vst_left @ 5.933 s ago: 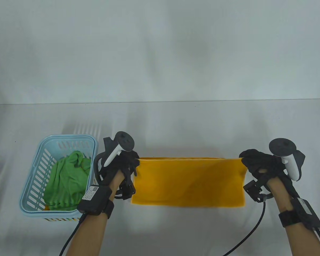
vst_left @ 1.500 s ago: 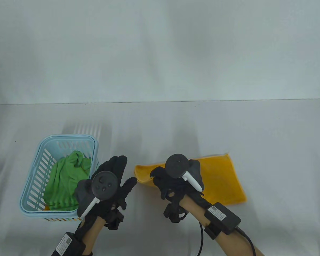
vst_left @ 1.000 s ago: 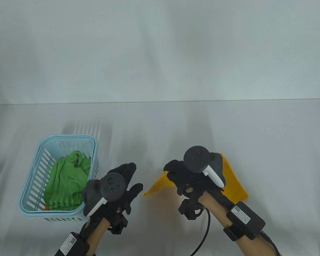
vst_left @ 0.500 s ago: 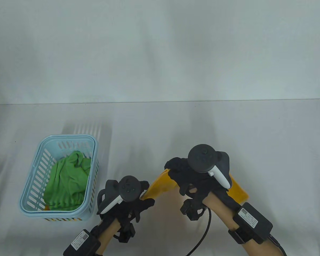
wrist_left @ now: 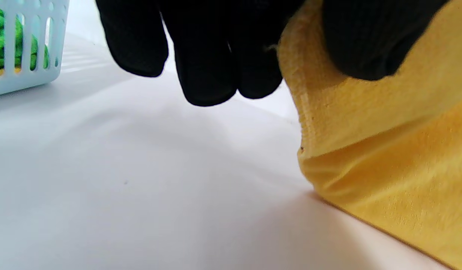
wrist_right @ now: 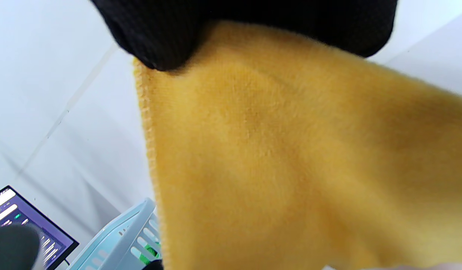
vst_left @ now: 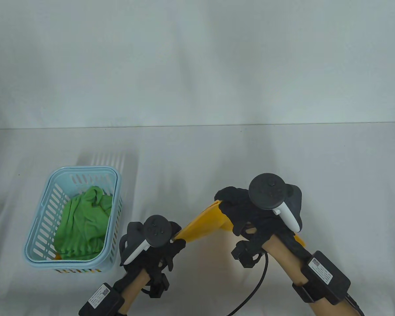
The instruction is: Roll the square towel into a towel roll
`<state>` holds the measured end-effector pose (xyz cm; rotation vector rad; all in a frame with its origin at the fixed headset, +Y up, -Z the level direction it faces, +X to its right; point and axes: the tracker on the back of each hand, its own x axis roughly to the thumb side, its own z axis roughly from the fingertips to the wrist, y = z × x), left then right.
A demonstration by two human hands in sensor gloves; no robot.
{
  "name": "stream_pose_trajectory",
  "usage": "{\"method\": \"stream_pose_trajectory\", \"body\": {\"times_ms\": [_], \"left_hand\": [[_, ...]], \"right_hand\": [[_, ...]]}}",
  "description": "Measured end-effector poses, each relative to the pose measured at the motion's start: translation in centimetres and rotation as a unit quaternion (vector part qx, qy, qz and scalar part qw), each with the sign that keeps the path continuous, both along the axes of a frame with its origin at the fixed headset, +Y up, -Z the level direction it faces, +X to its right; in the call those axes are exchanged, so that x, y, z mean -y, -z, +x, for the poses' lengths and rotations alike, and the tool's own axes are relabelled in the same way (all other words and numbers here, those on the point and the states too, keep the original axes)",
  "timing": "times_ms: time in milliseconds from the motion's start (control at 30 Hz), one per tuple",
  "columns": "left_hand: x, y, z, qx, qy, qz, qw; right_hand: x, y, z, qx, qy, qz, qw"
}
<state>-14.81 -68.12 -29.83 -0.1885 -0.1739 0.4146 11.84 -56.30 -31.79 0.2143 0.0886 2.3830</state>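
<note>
The yellow towel (vst_left: pixel 205 223) was pinched by left hand (vst_left: pixel 158 245) and right hand (vst_left: pixel 250 210); slipping corners would likely skew the roll.

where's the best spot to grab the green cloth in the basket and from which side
Take the green cloth at its raised, bunched fold near the far end, coming straight down from above. It lies crumpled inside the blue basket, whose slotted walls block any sideways reach, and that fold stands highest, so a pinch grip should catch it. Both hands are busy with the yellow towel now.
</note>
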Motion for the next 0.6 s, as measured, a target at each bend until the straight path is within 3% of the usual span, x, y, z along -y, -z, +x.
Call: {"method": "stream_pose_trajectory", "body": {"times_ms": [400,600], "left_hand": [[-4.0,-0.3,-2.1,-0.043,-0.112,0.065,0.991],[-9.4,-0.2,-1.9,-0.028,-0.143,0.110,0.983]], "right_hand": [[1.1,-0.1,4.4,0.049,0.034,-0.012,0.998],[-0.6,0.4,6.5,0.069,0.101,-0.014,0.992]]}}
